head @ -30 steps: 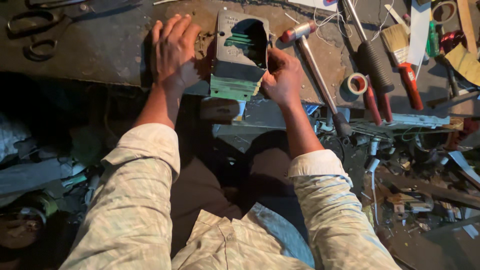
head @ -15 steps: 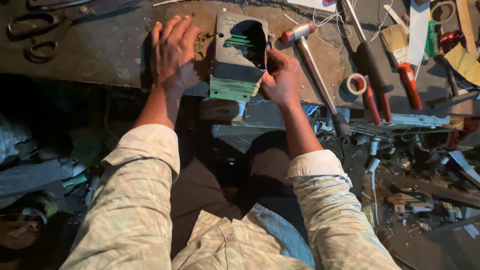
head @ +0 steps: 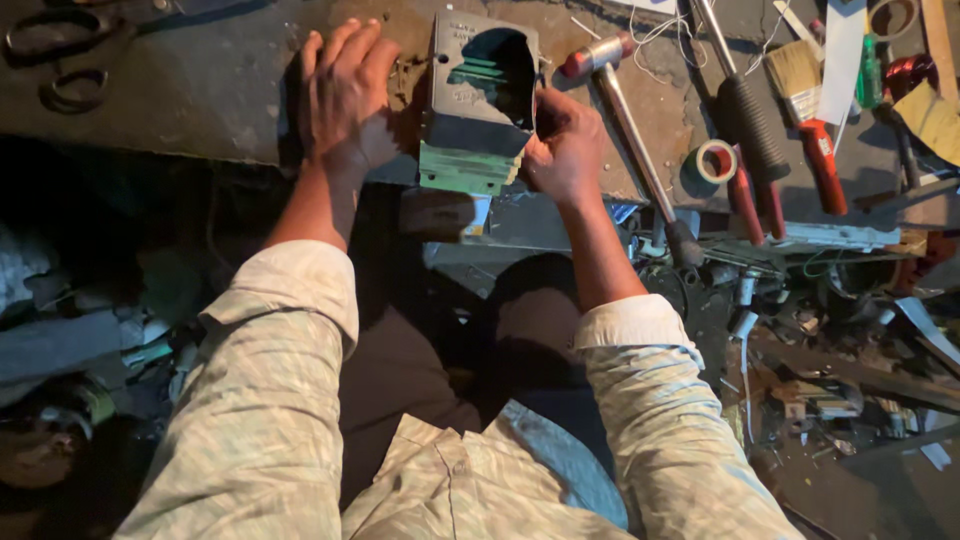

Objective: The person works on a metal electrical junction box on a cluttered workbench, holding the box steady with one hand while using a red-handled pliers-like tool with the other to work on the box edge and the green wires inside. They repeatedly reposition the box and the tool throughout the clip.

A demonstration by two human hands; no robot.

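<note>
A grey metal housing with a green layered base (head: 478, 105) stands at the near edge of a dark, stained workbench (head: 180, 90). It has a large opening in its top with green parts showing inside. My right hand (head: 562, 140) grips its right side, fingers curled against the wall. My left hand (head: 345, 95) lies flat on the bench just left of the housing, fingers spread and pointing away from me. Its thumb side touches or nearly touches the housing.
A hammer (head: 630, 110) lies right of the housing, then a tape roll (head: 714, 160), red-handled tools (head: 745, 195), a black-handled tool (head: 750, 120) and a paintbrush (head: 810, 110). Scissors (head: 60, 50) sit at far left. Scrap and parts clutter the floor at right (head: 830, 360).
</note>
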